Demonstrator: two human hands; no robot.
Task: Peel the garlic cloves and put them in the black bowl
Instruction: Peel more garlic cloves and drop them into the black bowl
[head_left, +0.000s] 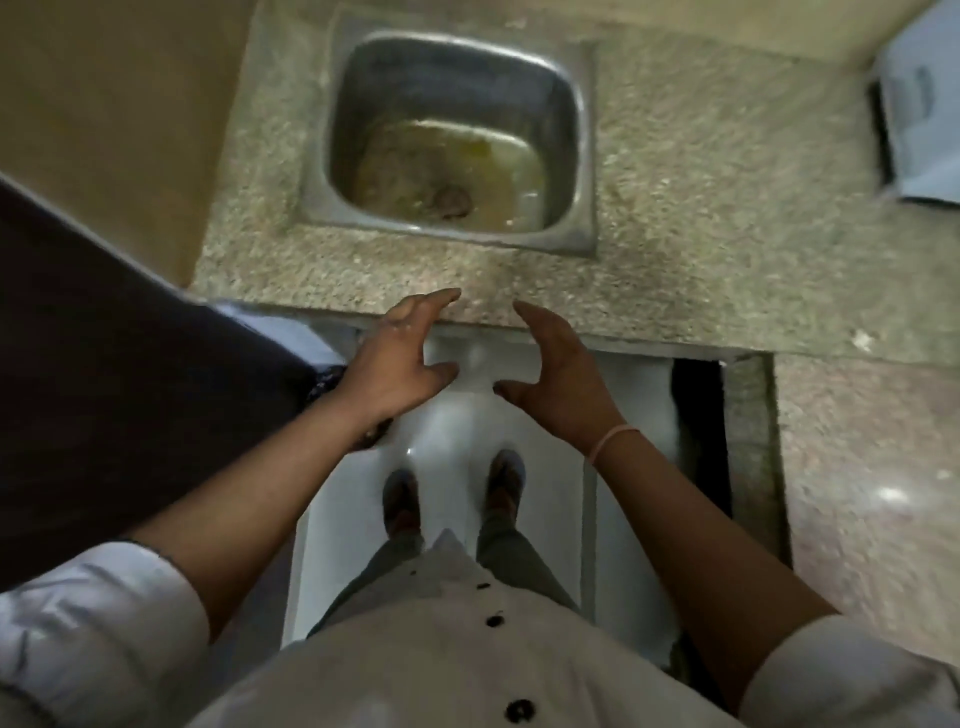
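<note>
Both hands, left (397, 364) and right (558, 374), are held wide and empty at the counter's (675, 249) front edge, near the sink (571, 156).

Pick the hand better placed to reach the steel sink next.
Left, marginally: the left hand has fingers over the speckled granite counter edge, in line with the middle of the rectangular steel sink; the right hand lies toward its right side. Both open, empty. No garlic visible.
</note>
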